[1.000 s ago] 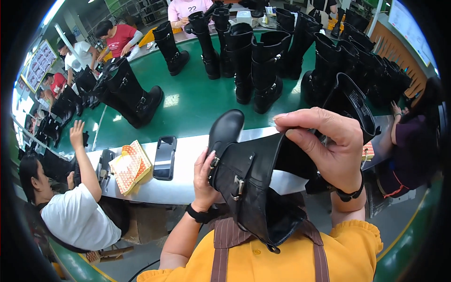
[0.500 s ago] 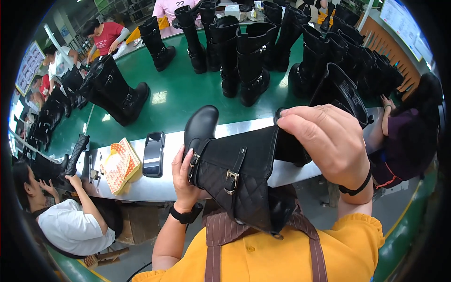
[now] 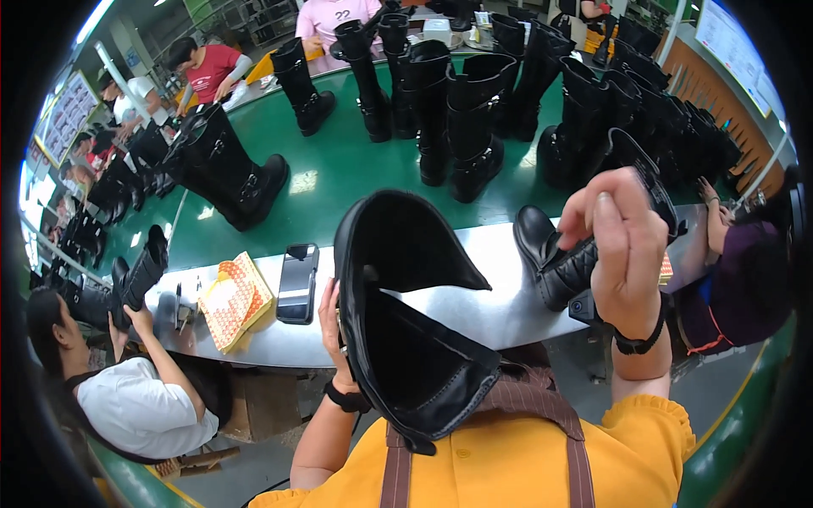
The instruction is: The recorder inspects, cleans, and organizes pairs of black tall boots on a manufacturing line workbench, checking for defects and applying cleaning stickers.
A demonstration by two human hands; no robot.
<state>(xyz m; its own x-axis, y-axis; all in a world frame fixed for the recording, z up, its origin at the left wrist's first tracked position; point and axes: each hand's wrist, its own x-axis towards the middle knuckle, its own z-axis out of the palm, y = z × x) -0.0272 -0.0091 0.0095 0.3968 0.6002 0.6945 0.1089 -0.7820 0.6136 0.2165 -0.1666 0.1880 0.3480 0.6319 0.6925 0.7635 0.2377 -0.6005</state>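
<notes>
A black boot [image 3: 356,330] is tilted in front of my chest, its shaft opening turned up so that the dark lining shows. Its shaft is split open along one side. My left hand [image 3: 329,326] grips it from the left, with part of the fingers hidden behind the leather. Raised to the right and apart from this boot is my right hand [image 3: 622,241], fingers curled together and slightly blurred. Whether something small is in them is hidden. Behind that hand a second black boot [image 3: 535,240] with a quilted shaft rests on the metal table edge.
Many tall black buckled boots [image 3: 474,127] stand on the green table [image 3: 347,169]. A phone [image 3: 296,284] and a patterned yellow paper stack [image 3: 237,300] lie on the metal edge. A co-worker in white [image 3: 140,406] handles a boot at left; another in purple [image 3: 728,279] sits at right.
My right hand has let go of the boot's shaft and lifted away. The boot has turned from showing its buckled side to showing its opening. The second boot by the right hand is now uncovered.
</notes>
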